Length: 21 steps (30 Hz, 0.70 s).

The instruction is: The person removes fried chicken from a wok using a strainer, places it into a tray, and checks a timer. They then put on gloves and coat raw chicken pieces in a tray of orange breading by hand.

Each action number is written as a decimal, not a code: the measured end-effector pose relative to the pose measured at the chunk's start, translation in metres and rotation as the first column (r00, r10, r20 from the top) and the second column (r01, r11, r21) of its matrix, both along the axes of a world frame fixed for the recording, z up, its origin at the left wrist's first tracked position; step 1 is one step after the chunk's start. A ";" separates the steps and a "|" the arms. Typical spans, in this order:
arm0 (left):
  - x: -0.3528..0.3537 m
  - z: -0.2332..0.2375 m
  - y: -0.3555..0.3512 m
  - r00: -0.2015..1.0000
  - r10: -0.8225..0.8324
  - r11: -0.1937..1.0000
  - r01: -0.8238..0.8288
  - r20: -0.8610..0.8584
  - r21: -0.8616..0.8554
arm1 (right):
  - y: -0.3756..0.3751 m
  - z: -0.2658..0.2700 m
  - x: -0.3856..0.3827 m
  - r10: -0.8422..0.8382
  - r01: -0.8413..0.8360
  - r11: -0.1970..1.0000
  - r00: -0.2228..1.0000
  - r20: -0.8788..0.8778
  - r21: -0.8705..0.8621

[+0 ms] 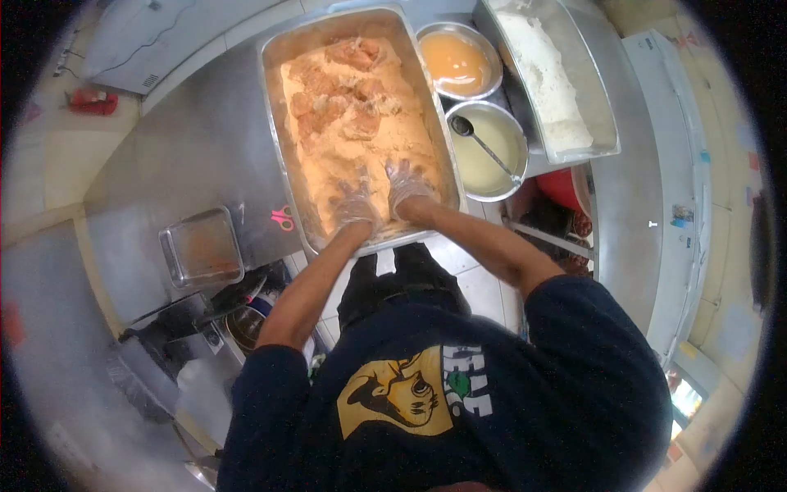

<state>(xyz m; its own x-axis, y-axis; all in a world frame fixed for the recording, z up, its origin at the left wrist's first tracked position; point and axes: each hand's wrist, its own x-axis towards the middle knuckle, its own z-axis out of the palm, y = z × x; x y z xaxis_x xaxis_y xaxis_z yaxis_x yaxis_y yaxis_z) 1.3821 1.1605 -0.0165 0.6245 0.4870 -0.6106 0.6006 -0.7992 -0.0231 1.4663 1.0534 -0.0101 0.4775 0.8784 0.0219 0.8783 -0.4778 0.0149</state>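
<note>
A large metal tray (pixel 449 156) holds a bed of orange-tinted flour (pixel 324 164). Several pieces of coated raw meat, which look like chicken (pixel 361 119), lie toward its far end, partly buried in the flour. My left hand (pixel 354 205), in a clear plastic glove, rests on the flour near the tray's close edge, fingers spread. Beside it my right hand (pixel 406 184), gloved the same way, also touches the flour with its fingers apart. Neither hand grips a piece of meat. Some fingertips are dusted or sunk in flour.
Right of the tray stand a bowl of orange liquid (pixel 455 66) and a bowl of pale batter (pixel 484 168) with a ladle (pixel 488 148) in it. Beyond is a deep pan of white flour (pixel 549 74). Pink scissors (pixel 282 218) and a small metal tray (pixel 170 254) lie left.
</note>
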 end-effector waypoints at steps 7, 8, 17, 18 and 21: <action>-0.003 0.037 0.049 0.976 0.172 0.855 -0.082 0.131 -0.513 | 0.001 0.043 0.059 0.009 -0.301 0.861 0.815 -0.579 -0.410; -0.004 0.053 0.043 0.977 0.173 0.851 -0.086 0.122 -0.518 | -0.004 0.053 0.045 0.045 -0.264 0.875 0.878 -0.476 -0.405; 0.025 0.018 0.021 0.996 -0.060 0.948 0.076 0.061 -0.308 | 0.027 0.004 0.035 0.337 -0.378 0.771 0.925 -0.175 -0.512; 0.030 0.026 0.033 0.994 -0.107 0.937 0.102 0.005 -0.334 | 0.027 0.007 0.044 0.216 -0.375 0.788 0.911 -0.352 -0.489; 0.027 0.033 0.050 0.952 -0.258 0.885 0.164 -0.166 -0.435 | 0.006 0.015 0.068 0.069 -0.337 0.878 0.792 -0.607 -0.339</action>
<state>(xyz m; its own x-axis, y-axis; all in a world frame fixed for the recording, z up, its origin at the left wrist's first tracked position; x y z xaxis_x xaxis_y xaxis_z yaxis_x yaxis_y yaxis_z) 1.4094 1.2101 0.0165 0.5164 0.0341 -0.8557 0.4344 -0.8715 0.2275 1.5339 1.0599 0.0046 0.0933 0.8148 -0.5721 0.8639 -0.3520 -0.3604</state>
